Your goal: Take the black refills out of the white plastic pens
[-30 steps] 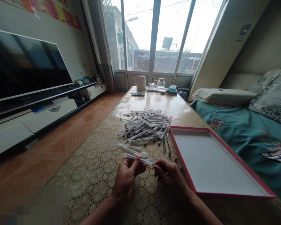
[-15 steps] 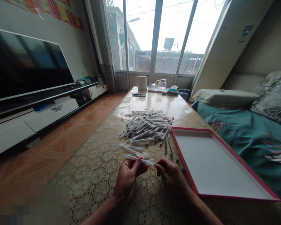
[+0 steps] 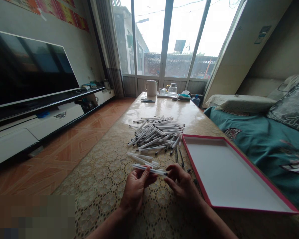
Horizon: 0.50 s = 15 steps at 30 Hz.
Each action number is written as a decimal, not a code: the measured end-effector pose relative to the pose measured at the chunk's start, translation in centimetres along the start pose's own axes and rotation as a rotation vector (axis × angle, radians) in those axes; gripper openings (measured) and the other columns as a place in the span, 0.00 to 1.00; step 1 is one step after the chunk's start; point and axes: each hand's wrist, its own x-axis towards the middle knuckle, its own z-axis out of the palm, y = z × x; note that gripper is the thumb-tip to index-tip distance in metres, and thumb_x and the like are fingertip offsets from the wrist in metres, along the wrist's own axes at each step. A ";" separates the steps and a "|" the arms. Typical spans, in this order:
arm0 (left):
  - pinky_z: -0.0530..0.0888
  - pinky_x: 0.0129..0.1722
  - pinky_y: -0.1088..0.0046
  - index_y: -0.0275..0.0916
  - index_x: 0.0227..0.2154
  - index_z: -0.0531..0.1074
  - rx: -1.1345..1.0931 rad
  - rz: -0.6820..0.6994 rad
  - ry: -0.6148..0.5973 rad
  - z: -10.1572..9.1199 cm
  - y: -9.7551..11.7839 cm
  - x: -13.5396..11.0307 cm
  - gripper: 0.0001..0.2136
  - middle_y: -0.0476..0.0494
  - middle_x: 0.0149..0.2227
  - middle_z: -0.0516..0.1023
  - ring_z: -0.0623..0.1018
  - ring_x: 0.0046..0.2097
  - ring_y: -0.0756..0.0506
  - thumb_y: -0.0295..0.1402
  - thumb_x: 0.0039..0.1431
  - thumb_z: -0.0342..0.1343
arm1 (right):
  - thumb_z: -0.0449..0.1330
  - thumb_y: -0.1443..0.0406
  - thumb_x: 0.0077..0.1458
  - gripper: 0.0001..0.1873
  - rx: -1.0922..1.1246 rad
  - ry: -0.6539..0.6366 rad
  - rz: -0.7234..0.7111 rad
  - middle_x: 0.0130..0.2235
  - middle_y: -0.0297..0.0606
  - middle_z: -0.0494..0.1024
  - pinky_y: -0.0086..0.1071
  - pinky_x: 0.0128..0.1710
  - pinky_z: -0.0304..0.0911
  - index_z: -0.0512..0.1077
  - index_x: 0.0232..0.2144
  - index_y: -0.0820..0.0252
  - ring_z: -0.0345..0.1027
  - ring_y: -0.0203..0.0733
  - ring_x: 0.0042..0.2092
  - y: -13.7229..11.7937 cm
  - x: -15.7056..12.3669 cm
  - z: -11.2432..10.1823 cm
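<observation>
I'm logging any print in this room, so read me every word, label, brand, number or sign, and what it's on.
No text reads clearly.
Red and yellow wall posters: printed, too blurred.
Stickers on the tall pale unit: too small.
Heaped pens: no print can be made out.

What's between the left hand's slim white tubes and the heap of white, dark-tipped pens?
In the head view, a few loose, whitish plastic tubes lie there on the beige flower-patterned table.
</observation>
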 end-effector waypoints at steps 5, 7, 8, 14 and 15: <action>0.78 0.29 0.73 0.32 0.27 0.74 0.007 -0.011 -0.005 -0.1 -0.1 0.0 0.16 0.45 0.26 0.80 0.80 0.26 0.47 0.35 0.36 0.70 | 0.45 0.59 0.62 0.20 -0.090 -0.035 -0.051 0.22 0.33 0.69 0.27 0.27 0.57 0.67 0.23 0.59 0.64 0.36 0.26 -0.2 0.0 -0.1; 0.78 0.30 0.73 0.32 0.27 0.74 0.000 -0.011 0.001 -0.1 -0.1 0.0 0.16 0.45 0.26 0.80 0.80 0.26 0.47 0.35 0.36 0.70 | 0.48 0.60 0.61 0.15 -0.076 -0.018 -0.040 0.23 0.33 0.70 0.26 0.27 0.57 0.67 0.27 0.59 0.64 0.36 0.26 -0.3 -0.1 -0.1; 0.78 0.30 0.73 0.32 0.27 0.74 -0.006 -0.010 0.003 -0.1 -0.1 0.0 0.16 0.45 0.26 0.80 0.80 0.26 0.47 0.35 0.36 0.70 | 0.50 0.59 0.60 0.12 -0.059 -0.014 -0.028 0.24 0.33 0.71 0.26 0.27 0.58 0.68 0.31 0.59 0.64 0.36 0.26 -0.4 -0.1 -0.1; 0.78 0.30 0.73 0.32 0.28 0.74 -0.001 -0.015 -0.013 -0.1 -0.2 0.2 0.15 0.45 0.26 0.81 0.80 0.27 0.47 0.34 0.37 0.70 | 0.44 0.59 0.63 0.19 -0.081 -0.052 -0.028 0.22 0.33 0.69 0.26 0.27 0.56 0.66 0.24 0.59 0.64 0.35 0.25 0.1 -0.2 0.1; 0.78 0.30 0.73 0.32 0.28 0.74 -0.001 -0.014 -0.012 -0.1 -0.2 0.2 0.15 0.45 0.27 0.81 0.80 0.27 0.47 0.34 0.37 0.70 | 0.44 0.60 0.63 0.19 -0.079 -0.052 -0.027 0.22 0.33 0.69 0.26 0.27 0.56 0.65 0.23 0.59 0.64 0.35 0.25 0.1 -0.2 0.1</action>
